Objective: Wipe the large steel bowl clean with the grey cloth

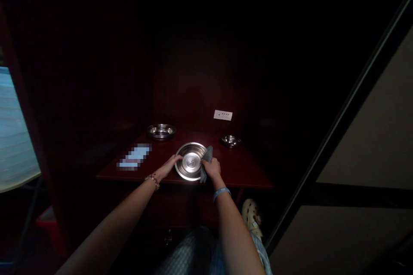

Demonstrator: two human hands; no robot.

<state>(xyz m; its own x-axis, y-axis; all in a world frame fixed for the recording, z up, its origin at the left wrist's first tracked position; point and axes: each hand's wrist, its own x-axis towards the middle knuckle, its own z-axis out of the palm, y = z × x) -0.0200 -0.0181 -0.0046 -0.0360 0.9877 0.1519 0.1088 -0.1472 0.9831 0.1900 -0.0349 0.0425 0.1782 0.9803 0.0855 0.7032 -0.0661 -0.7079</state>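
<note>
A shiny steel basin (192,162) is held up near the front edge of the dark red desk, its inside facing me. My left hand (168,166) grips its left rim, thumb over the inner side and the other fingers hidden behind. On the opposite rim, my right hand (212,167) is closed on a grey cloth (207,154) that is pressed against the basin's side. Part of the cloth hangs below the rim. Whether the basin's underside touches the desk I cannot tell.
The dark red desktop (248,169) sits in a dim recess. Stacked-looking steel bowls (161,133) stand at back left, and a smaller steel bowl (231,141) at back right. A white socket plate (223,115) is on the back wall. A pale clog (251,215) shows below.
</note>
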